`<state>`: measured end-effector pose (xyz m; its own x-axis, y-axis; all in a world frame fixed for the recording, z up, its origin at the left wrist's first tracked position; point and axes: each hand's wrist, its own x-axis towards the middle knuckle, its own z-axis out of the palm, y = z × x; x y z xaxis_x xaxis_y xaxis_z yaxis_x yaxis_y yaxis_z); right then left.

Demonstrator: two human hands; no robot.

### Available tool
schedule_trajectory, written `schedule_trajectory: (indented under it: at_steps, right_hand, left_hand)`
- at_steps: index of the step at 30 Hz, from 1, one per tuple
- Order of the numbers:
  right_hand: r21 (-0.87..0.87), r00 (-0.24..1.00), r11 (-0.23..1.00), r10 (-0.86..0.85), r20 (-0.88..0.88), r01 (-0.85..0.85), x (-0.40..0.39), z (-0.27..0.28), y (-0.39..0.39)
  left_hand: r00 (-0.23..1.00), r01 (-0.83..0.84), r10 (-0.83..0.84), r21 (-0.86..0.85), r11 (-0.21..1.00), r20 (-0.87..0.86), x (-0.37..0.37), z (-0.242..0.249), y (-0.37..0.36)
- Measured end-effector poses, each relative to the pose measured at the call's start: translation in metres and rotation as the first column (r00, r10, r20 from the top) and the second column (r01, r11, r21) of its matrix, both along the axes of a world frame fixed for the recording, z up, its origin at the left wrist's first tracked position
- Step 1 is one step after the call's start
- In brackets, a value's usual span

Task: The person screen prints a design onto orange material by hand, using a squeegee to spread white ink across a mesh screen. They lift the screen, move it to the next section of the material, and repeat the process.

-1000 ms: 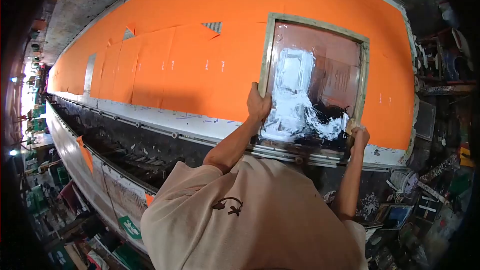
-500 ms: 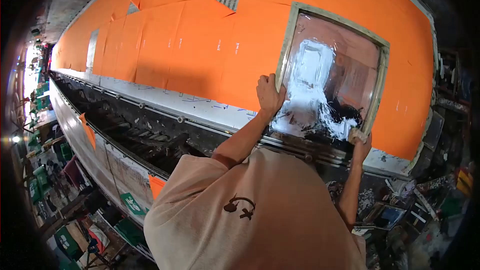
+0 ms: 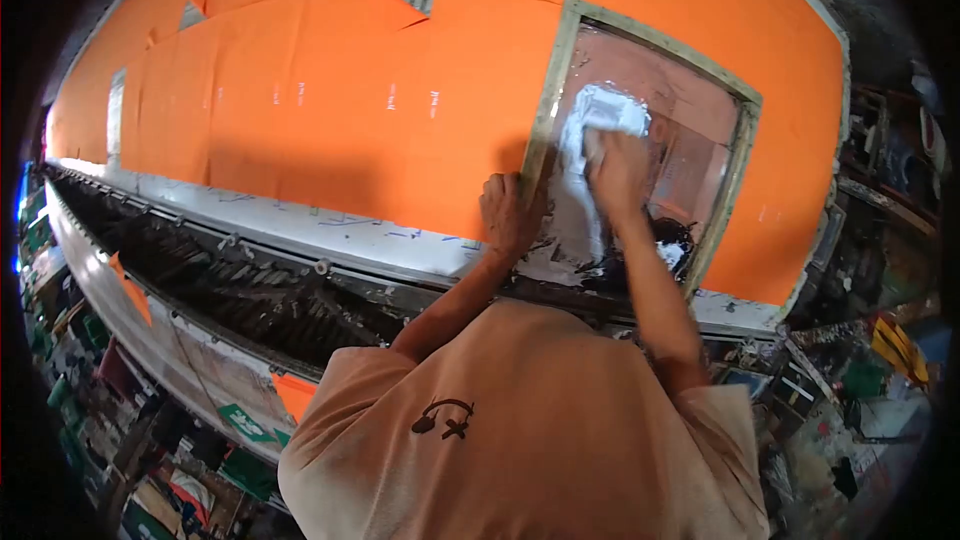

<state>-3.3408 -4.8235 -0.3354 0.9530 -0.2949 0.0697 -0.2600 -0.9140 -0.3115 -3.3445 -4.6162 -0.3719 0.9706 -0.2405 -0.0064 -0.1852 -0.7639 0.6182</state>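
Observation:
A framed screen [image 3: 700,105] lies on the orange-covered table at the right, with white and black smears across its mesh. My left hand [image 3: 508,215] is closed on the lower left side of its wooden frame [image 3: 548,105]. Over the middle of the mesh is my right hand [image 3: 617,172], its fingers curled at the edge of the white patch [image 3: 608,108]. What those fingers hold is hidden and blurred. A black smear [image 3: 672,232] with a white spot lies to the right of my right forearm.
Orange sheets [image 3: 330,90] cover the long table, with torn gaps at the left. A metal rail [image 3: 322,266] runs along its near edge, beside a dark trough [image 3: 230,290]. Cluttered items, one of them yellow [image 3: 898,348], lie at the lower right.
My right hand has left the frame's lower right corner and moved up and left over the mesh. The white patch looks smaller. My left hand stays on the frame while the view has shifted.

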Motion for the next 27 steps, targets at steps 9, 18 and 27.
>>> schedule_trajectory:
  at_steps: [9,18,27]
  right_hand:
    - [0.427,0.949,0.902,0.181,-0.257,-0.056,0.004,0.037,-0.043]
    - [0.123,0.985,0.986,0.093,0.145,-0.111,-0.113,0.024,0.022]
    - [0.864,0.416,0.063,-0.892,-0.176,0.499,-0.325,0.005,-0.186]
  left_hand:
    - [1.0,-0.018,0.018,-0.002,1.0,-0.02,-0.004,0.0,0.006]
    - [0.941,-0.166,0.101,-0.181,0.969,-0.323,0.0,0.023,-0.006]
    - [0.946,-0.212,0.102,-0.346,0.914,-0.308,-0.048,0.05,-0.098]
